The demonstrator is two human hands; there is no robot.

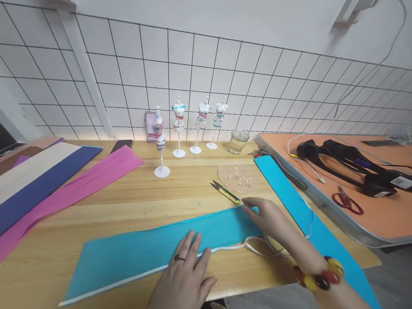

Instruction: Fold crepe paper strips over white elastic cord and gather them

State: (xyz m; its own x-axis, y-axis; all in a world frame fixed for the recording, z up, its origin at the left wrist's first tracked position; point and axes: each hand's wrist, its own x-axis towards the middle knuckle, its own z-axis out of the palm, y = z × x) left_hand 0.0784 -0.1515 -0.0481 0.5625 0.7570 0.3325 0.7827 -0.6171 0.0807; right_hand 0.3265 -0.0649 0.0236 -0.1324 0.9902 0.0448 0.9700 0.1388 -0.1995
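A strip of blue fabric [131, 249] lies across the wooden table, with a narrow white elastic or tape [114, 286] along its near edge. My left hand [182, 286] rests flat on this edge, fingers spread, a dark ring on one finger. My right hand [268, 219] is over the fabric's right end, fingers stretched forward to the handle end of yellow thread snips [227, 193]. Whether they touch the snips is unclear. Loose white tape [253, 243] curls on under my right hand.
Several small mannequins [179, 120] stand by the wall near a glass cup [238, 142]. A clear round dish [239, 178] holds tiny pieces. Pink fabric [98, 180] lies left, another blue strip [297, 213] right. Red-handled scissors [348, 200] and black straps lie on the orange surface [321, 206].
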